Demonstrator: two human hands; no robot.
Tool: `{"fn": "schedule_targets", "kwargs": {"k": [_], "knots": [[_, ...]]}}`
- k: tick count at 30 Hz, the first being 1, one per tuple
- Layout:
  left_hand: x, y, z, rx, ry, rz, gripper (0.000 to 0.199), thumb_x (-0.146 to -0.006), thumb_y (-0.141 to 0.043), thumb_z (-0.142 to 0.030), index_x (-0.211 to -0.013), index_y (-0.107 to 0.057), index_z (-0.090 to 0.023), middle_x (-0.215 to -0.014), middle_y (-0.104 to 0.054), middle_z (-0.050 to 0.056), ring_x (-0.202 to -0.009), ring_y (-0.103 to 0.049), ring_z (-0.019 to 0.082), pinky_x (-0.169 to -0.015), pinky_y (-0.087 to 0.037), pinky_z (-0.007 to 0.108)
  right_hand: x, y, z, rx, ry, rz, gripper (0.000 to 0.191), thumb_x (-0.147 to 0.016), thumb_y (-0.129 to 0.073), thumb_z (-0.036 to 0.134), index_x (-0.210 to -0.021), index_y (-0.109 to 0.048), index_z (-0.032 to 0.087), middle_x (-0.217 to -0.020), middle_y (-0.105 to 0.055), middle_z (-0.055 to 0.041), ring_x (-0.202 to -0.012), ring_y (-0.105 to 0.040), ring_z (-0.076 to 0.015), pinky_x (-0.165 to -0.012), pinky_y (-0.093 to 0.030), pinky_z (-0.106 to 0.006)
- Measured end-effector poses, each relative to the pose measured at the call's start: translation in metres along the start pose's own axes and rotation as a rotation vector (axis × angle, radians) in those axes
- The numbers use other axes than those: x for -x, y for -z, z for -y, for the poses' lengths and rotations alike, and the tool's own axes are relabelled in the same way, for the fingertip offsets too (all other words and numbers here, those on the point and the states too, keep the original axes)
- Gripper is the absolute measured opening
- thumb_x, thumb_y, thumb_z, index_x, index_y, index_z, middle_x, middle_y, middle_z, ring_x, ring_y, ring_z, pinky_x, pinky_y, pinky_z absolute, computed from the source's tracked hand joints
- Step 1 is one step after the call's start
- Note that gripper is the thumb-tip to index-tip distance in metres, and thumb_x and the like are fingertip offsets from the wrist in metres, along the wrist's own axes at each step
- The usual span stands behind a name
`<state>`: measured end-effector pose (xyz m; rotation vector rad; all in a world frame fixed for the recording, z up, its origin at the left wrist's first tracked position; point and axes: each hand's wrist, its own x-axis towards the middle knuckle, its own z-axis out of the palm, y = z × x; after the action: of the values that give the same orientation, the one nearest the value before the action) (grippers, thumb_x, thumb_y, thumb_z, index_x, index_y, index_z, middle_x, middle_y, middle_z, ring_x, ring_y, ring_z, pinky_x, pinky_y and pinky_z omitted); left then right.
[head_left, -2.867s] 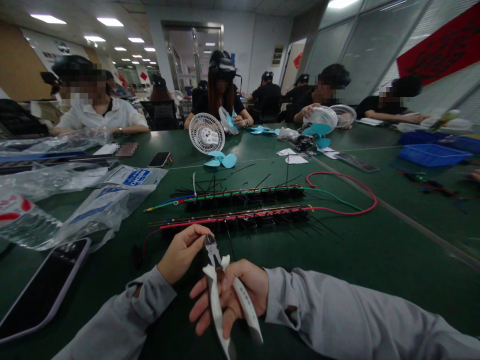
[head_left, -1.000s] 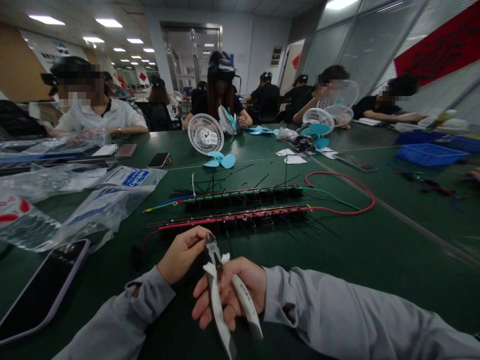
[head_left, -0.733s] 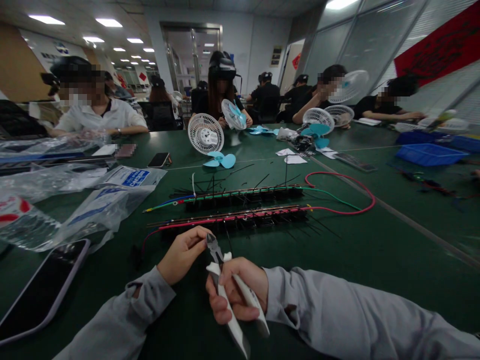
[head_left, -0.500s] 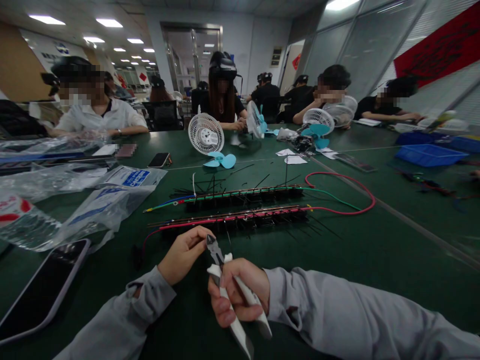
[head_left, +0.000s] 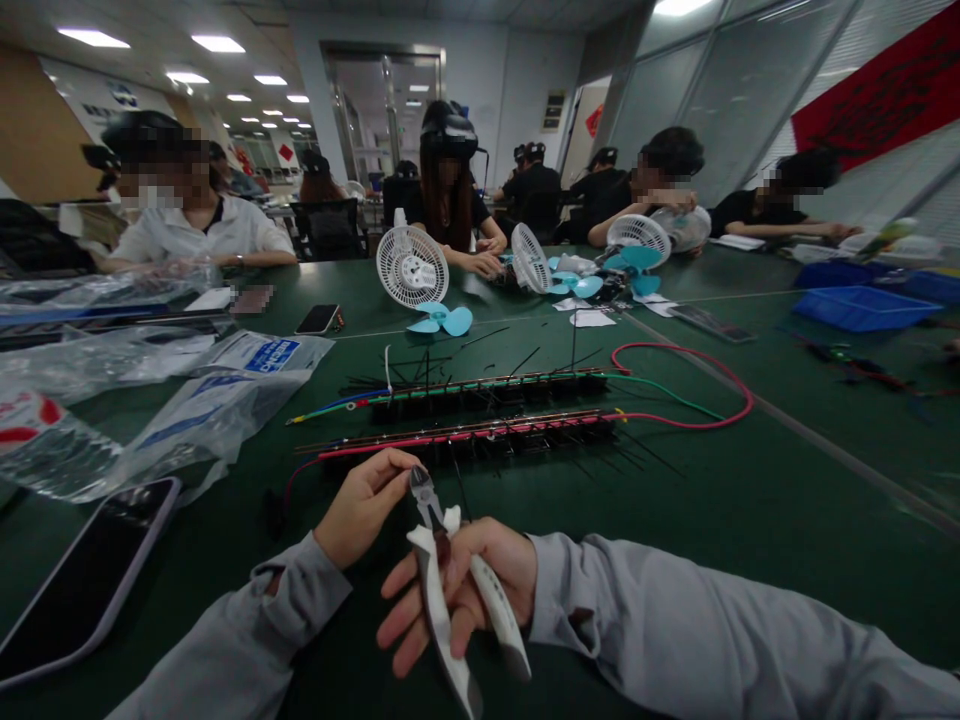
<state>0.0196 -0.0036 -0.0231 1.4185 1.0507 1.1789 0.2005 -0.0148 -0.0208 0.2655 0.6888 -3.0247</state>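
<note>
My right hand [head_left: 469, 590] holds diagonal cutters [head_left: 431, 505] with white handles. Its thumb hooks one handle, and several fingers are stretched out behind the other. The handles stand apart, and the cutters' dark jaws point away from me, right beside the fingertips of my left hand [head_left: 364, 505]. My left thumb and index finger are pinched together; what lies between them is too small to make out. Just beyond is the nearer wire bundle [head_left: 465, 436], with a pink-red wire and many thin black tie tails sticking out. Behind it lies a second bundle [head_left: 487, 388] with a green wire.
A phone [head_left: 82, 580], a plastic bottle [head_left: 52, 450] and clear bags [head_left: 232, 385] lie on the left. Across the green table are fan cages [head_left: 412, 268], blue fan blades [head_left: 441, 320] and co-workers. Blue trays [head_left: 862, 310] stand at the right.
My right fingers have uncurled from the cutters and the handles have spread wider. My left hand has barely moved. Across the table, a co-worker's hands and fan cage have shifted.
</note>
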Motion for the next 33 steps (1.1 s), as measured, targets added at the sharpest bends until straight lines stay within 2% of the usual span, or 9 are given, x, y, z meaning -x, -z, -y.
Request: {"fn": "schedule_targets", "kwargs": {"k": [3,10,18,24,29,33], "knots": [[-0.0005,0.0002,0.0016,0.014,-0.007,-0.011,0.017,-0.082,-0.060,-0.031,-0.086,-0.062,-0.015,-0.087,-0.065,0.005,-0.082,-0.060,0.017,-0.077,-0.048,0.029,0.0004,-0.0023,-0.0003,-0.011,-0.002,0.019,0.056,-0.059,-0.045,0.014,-0.114,-0.050,0.004,-0.110,-0.059,-0.0185,-0.101,-0.060,-0.0295,-0.067,-0.052,-0.025],[-0.0008,0.0006,0.0035,0.046,-0.011,0.009,0.016,-0.082,-0.061,-0.031,-0.086,-0.063,-0.015,-0.089,-0.065,0.006,-0.083,-0.060,0.018,-0.078,-0.048,0.028,0.0005,-0.0007,0.0013,-0.015,-0.016,0.042,0.058,-0.061,-0.046,0.017,-0.118,-0.049,0.004,-0.114,-0.057,-0.0191,-0.104,-0.058,-0.0309,-0.072,-0.051,-0.028],[-0.0002,0.0010,0.0023,0.033,-0.015,0.022,0.016,-0.081,-0.062,-0.030,-0.084,-0.064,-0.015,-0.092,-0.065,0.007,-0.085,-0.060,0.018,-0.080,-0.048,0.029,-0.0008,-0.0029,-0.0005,-0.017,-0.007,-0.027,0.056,-0.060,-0.043,0.020,-0.114,-0.051,0.004,-0.108,-0.060,-0.0186,-0.097,-0.061,-0.0279,-0.067,-0.052,-0.028],[0.0004,-0.0008,-0.0012,0.028,-0.003,0.007,0.016,-0.080,-0.063,-0.030,-0.083,-0.064,-0.014,-0.091,-0.065,0.007,-0.085,-0.060,0.018,-0.079,-0.048,0.029,-0.0009,0.0040,-0.0015,-0.012,0.010,-0.047,0.050,-0.062,-0.040,0.019,-0.106,-0.053,0.002,-0.083,-0.064,-0.0154,-0.076,-0.065,-0.0218,-0.050,-0.051,-0.024],[0.0010,-0.0019,-0.0048,0.015,-0.006,0.018,0.016,-0.080,-0.063,-0.030,-0.084,-0.064,-0.014,-0.090,-0.064,0.006,-0.083,-0.060,0.018,-0.079,-0.048,0.029,0.0029,0.0026,0.0004,-0.028,0.015,-0.062,0.034,-0.066,-0.042,0.022,-0.093,-0.055,0.005,-0.067,-0.055,-0.0091,-0.066,-0.061,-0.0198,-0.033,-0.041,-0.019],[0.0011,-0.0010,-0.0041,0.004,-0.008,0.040,0.016,-0.082,-0.061,-0.030,-0.087,-0.063,-0.015,-0.091,-0.064,0.007,-0.084,-0.059,0.018,-0.079,-0.048,0.030,0.0040,-0.0018,0.0016,-0.055,-0.015,-0.047,0.023,-0.067,-0.043,0.024,-0.083,-0.052,0.010,-0.065,-0.048,-0.0058,-0.060,-0.054,-0.0164,-0.026,-0.031,-0.016]]}}
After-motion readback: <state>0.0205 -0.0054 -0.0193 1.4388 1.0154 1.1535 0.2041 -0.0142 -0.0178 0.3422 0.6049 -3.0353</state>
